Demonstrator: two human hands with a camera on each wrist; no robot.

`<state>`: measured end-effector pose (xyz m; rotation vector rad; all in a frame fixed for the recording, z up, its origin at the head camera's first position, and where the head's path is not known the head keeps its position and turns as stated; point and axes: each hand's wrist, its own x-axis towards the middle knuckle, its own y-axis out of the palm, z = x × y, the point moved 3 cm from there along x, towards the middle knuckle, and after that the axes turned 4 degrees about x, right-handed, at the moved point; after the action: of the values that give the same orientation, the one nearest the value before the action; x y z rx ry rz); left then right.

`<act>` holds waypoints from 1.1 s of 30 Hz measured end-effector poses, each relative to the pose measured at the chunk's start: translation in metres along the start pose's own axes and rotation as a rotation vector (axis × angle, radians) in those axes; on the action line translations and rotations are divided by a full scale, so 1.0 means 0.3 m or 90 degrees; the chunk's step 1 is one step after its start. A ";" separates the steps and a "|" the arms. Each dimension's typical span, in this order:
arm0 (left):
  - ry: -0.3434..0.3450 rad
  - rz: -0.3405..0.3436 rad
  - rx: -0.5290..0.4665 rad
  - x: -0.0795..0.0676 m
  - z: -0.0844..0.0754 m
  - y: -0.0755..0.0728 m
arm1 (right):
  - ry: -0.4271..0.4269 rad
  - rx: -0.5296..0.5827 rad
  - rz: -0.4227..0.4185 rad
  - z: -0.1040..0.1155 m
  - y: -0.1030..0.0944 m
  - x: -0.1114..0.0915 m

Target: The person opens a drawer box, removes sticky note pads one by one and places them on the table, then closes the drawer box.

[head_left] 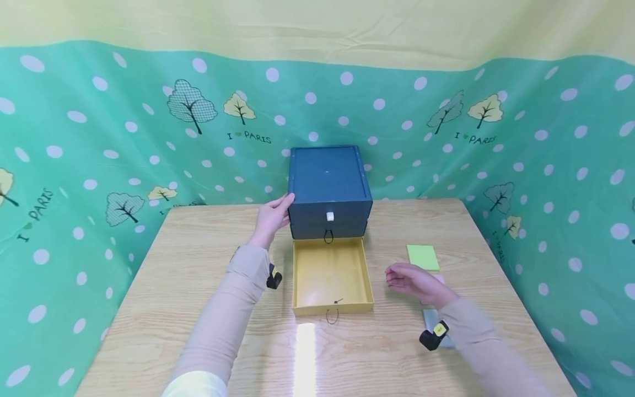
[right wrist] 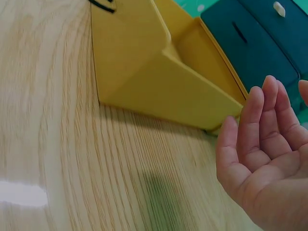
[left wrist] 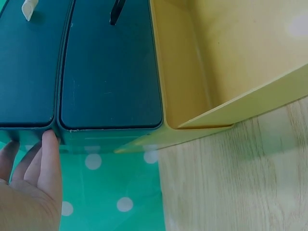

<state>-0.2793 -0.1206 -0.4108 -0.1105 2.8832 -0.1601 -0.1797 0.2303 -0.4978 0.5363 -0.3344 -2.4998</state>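
A dark blue drawer unit point(head_left: 329, 176) stands at the back of the table, with a white knob point(head_left: 329, 216) on its upper drawer and a dark loop point(head_left: 328, 237) on the one below. The yellow bottom drawer point(head_left: 329, 270) is pulled far out, and its inside looks bare. My left hand point(head_left: 274, 216) rests its extended fingers against the unit's left side, near the top front corner; the left wrist view shows the fingertips touching there. Beside the yellow drawer's right side my right hand point(head_left: 410, 278) hovers, holding nothing, its fingers loosely bent.
A yellow-green square of paper point(head_left: 423, 257) lies right of the drawer. A pink piece point(head_left: 439, 278) and a light blue piece point(head_left: 430, 318) are partly hidden by my right hand and arm. Behind the wooden table point(head_left: 208, 242) hangs a green dotted curtain point(head_left: 317, 110).
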 end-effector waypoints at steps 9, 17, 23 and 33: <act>0.005 -0.004 -0.002 -0.006 -0.017 0.007 | -0.039 0.023 0.105 -0.014 0.090 0.044; 0.004 0.002 0.000 -0.005 -0.005 0.007 | -0.055 0.003 0.183 -0.032 0.153 0.071; 0.004 -0.006 -0.003 0.002 0.004 0.001 | -0.050 -0.012 0.217 -0.049 0.196 0.077; 0.001 -0.009 -0.002 -0.002 0.003 0.006 | -0.043 -0.075 0.269 -0.055 0.269 0.056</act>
<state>-0.2785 -0.1190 -0.4118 -0.1321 2.8843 -0.1584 -0.1476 0.1530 -0.4899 0.2962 -0.2893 -2.1143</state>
